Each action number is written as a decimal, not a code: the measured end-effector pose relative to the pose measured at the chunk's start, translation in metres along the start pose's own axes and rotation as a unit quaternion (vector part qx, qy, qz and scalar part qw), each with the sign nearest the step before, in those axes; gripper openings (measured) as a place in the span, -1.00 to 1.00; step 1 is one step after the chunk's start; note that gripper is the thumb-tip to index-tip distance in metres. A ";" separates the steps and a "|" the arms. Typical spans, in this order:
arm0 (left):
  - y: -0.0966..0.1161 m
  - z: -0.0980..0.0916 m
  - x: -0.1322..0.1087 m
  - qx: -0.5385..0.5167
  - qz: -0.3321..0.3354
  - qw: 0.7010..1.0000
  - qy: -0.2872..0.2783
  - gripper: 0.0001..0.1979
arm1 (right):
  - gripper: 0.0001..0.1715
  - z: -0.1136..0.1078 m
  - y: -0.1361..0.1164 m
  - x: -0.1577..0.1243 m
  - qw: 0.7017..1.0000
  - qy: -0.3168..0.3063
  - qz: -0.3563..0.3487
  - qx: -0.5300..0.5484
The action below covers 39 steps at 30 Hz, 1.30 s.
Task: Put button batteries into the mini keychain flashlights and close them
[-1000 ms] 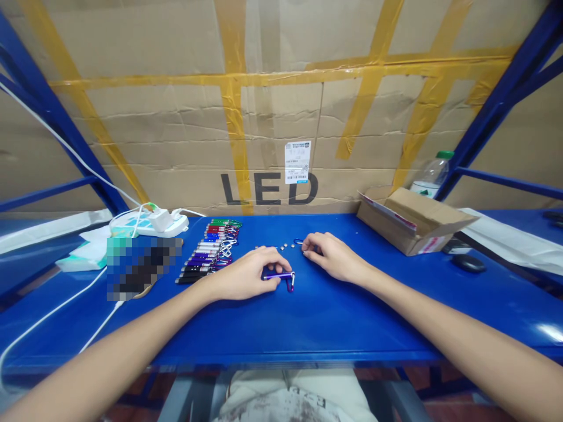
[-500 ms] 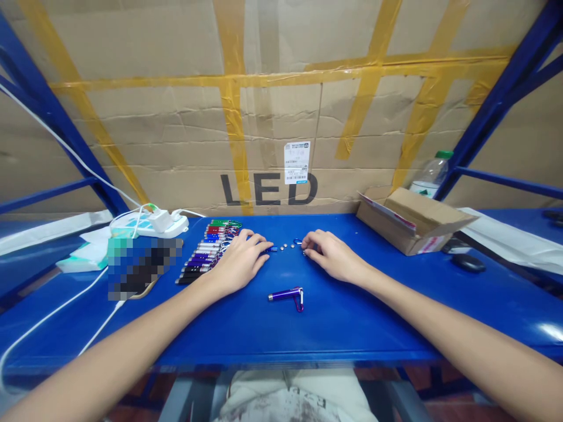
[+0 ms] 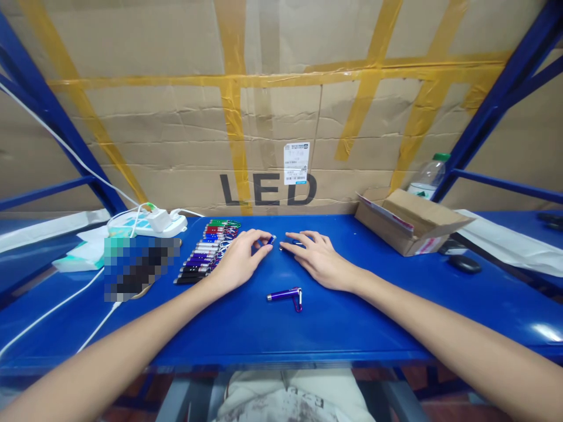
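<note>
My left hand (image 3: 243, 258) pinches a short blue metal tube (image 3: 272, 240), seemingly part of a small flashlight, and its end shows past the fingertips. My right hand (image 3: 323, 258) lies low over the table with fingers stretched and apart. Its index fingertip touches a small silver disc (image 3: 281, 248), which looks like a button cell. Under those fingers a blue piece with a clip (image 3: 297, 242) is partly covered. Nearer to me lies a purple keychain flashlight (image 3: 284, 294) with its carabiner. Beside my left wrist is a row of keychain flashlights (image 3: 206, 249) in several colours.
On the left of the blue table (image 3: 352, 334) are a phone (image 3: 143, 269), a white power strip (image 3: 171, 225) with cables, and a tissue pack (image 3: 79, 258). An open cardboard box (image 3: 409, 223), a bottle (image 3: 426, 179) and a black mouse (image 3: 465, 263) stand right. A large carton (image 3: 185, 140) walls the back.
My left hand has lifted the blue tube and tilted its end up. My right hand has moved left, its fingers unfolding over the small silver discs. The purple flashlight stays put.
</note>
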<state>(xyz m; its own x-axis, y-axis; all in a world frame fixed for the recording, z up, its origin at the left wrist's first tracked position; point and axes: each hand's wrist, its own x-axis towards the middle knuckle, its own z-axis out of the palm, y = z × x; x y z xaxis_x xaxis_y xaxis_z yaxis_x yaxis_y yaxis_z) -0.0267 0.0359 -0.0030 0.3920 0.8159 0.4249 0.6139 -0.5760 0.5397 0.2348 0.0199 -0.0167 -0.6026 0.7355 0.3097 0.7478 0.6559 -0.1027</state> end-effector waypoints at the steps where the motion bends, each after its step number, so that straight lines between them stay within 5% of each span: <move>1: 0.002 0.000 0.000 -0.017 -0.011 1.000 -0.002 -0.77 | -0.46 -0.001 -0.001 0.000 1.000 -0.002 -0.005 -0.003; 8: 0.005 0.000 0.000 -0.075 -0.040 0.996 -0.030 -0.77 | -0.67 -0.009 -0.003 0.000 0.998 0.039 -0.042 0.008; 30: 0.005 0.004 -0.004 -0.114 -0.022 0.991 -0.064 -0.77 | -0.85 -0.015 0.001 -0.002 0.998 0.048 -0.050 0.006; 39: 0.012 0.002 -0.006 -0.095 0.016 0.992 -0.087 -0.83 | -0.90 -0.017 -0.006 -0.003 0.975 0.131 -0.025 0.179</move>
<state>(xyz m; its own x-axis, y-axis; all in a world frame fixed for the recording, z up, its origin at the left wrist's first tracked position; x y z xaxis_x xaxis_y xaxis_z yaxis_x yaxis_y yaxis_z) -0.0204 0.0247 -0.0002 0.5312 0.7837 0.3220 0.4660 -0.5877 0.6614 0.2368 0.0105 -0.0009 -0.5078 0.6637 0.5493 0.5467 0.7410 -0.3899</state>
